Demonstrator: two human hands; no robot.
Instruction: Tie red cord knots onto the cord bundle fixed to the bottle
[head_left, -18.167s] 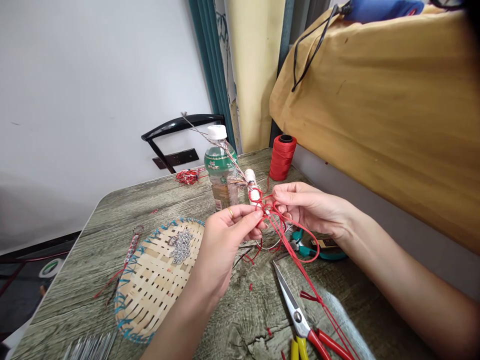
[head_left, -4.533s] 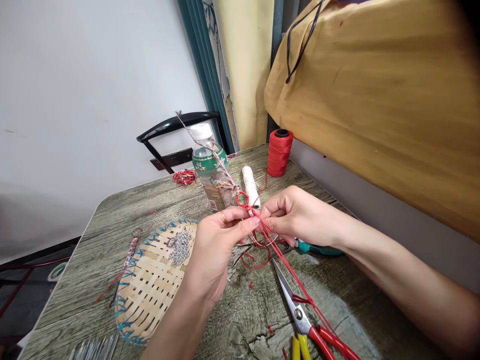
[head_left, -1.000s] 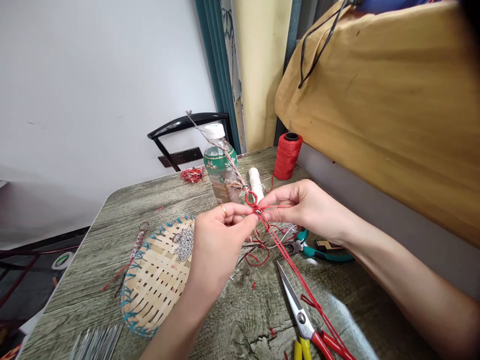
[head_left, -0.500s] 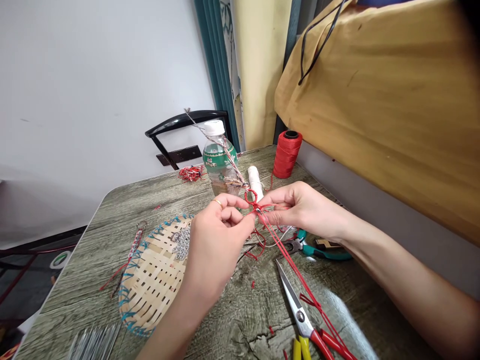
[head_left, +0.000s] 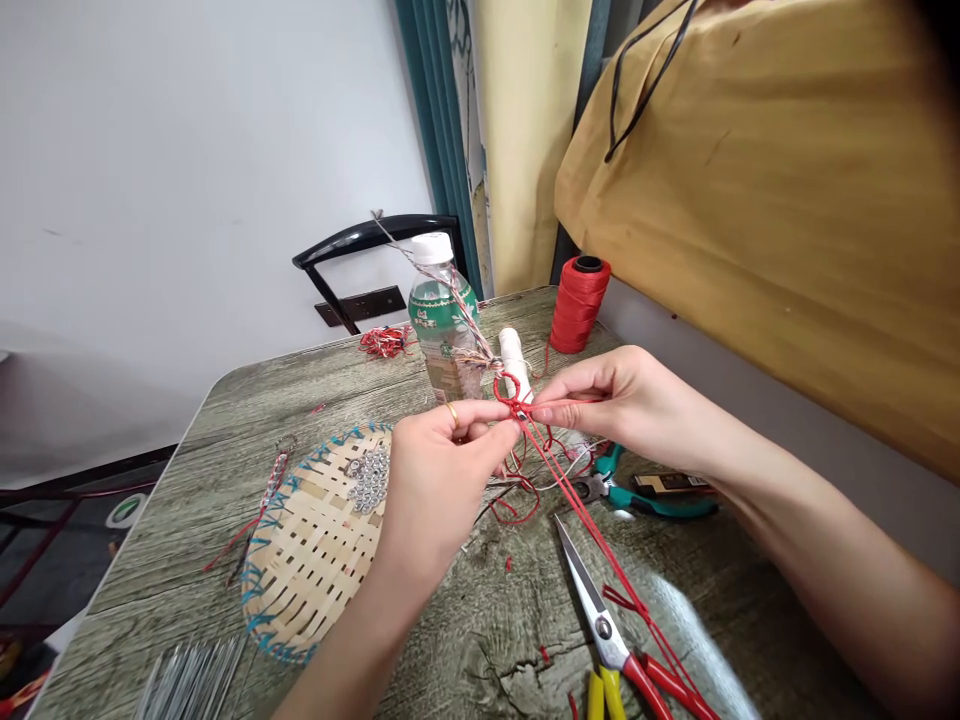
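Observation:
Between my two hands is a red cord [head_left: 508,388], looped at the top and knotted just under the loop. My left hand [head_left: 454,450] pinches it at the knot from the left, thumb and forefinger together. From the right, my right hand [head_left: 600,400] pinches a strand drawn out sideways. Long red strands [head_left: 592,525] run from the knot down to the lower right, over the scissors [head_left: 600,625]. A twisted multicoloured cord [head_left: 471,318] passes in front of a plastic bottle [head_left: 442,330] and meets the top of the loop.
A woven bamboo tray [head_left: 315,570] holding clear beads [head_left: 369,478] lies at left. Green-handled pliers [head_left: 619,490] rest at right. Behind stand a red thread spool [head_left: 580,305] and a white thread roll [head_left: 514,362]. Metal pins [head_left: 193,680] lie near the front left edge.
My right hand has moved slightly right and up, away from the knot, pulling a strand taut. My left hand stays at the knot. The camera view has shifted a little.

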